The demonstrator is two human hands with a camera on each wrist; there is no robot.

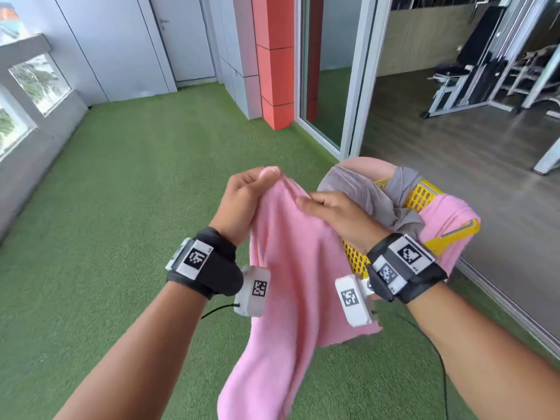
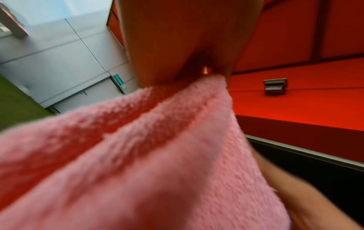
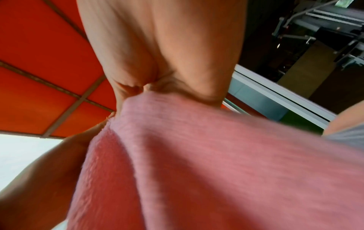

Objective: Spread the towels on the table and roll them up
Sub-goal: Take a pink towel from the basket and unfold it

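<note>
1. The pink towel (image 1: 291,268) hangs in the air just left of the yellow basket (image 1: 421,197), held up by both hands; no bench shows in any view, so where it gets spread I can't tell.
2. Left hand (image 1: 242,201) has its fingers (image 1: 266,174) pinched shut on the top edge; right hand (image 1: 336,216) grips the same edge just beside it, fingers curled onto the cloth; the wrist views show both pinches clamped on terry.
3. Handling guess: soft, floppy, light; no stiffness at all, it droops in folds below the hands; the looped pile looks grippy, so slipping seems unlikely; nothing fragile here.
4. Best hold, I reckon, is the two top corners; sliding the hands apart along the hem should open it flat; grabbing mid-cloth would just bunch it.
5. In the basket: a grey towel (image 1: 372,192) heaped on top, and another pink one (image 1: 451,219) draped over the right rim.
6. Floor is green turf (image 1: 136,177), everywhere left of the basket; an orange pillar (image 1: 274,62) stands beyond it; behind the basket a glass door (image 1: 330,71) opens onto a gym room with wood floor and blurry machines.
</note>
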